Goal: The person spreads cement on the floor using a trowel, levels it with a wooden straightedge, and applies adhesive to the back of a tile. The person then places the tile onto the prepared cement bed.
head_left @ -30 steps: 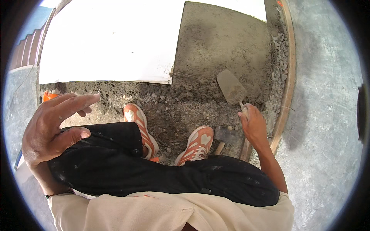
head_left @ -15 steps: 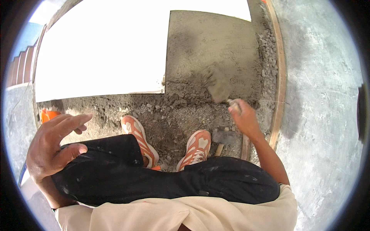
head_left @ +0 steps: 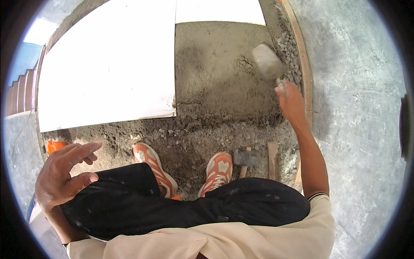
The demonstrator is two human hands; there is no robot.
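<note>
My right hand [head_left: 290, 103] grips a trowel [head_left: 267, 61], its blade smeared grey and slightly blurred, low over the right side of a wet mortar bed [head_left: 215, 69], near a strip of loose gravel [head_left: 290, 54]. Large white tiles [head_left: 103, 77] border the mortar on its left and far sides. My left hand [head_left: 60, 175] is loosely curved and empty, fingers apart, above my left thigh. An orange object [head_left: 56, 146] is partly hidden behind it.
A mallet [head_left: 246, 157] lies beside my right shoe [head_left: 217, 170], near a short plank [head_left: 273, 162]. A long timber strip [head_left: 301, 52] borders the work area, with grey concrete floor [head_left: 353, 129] to its right. Steps [head_left: 21, 90] show at far left.
My right hand and the trowel have moved up and farther forward over the mortar, toward the gravel edge. My left hand stays curved and open; the whole view has shifted slightly.
</note>
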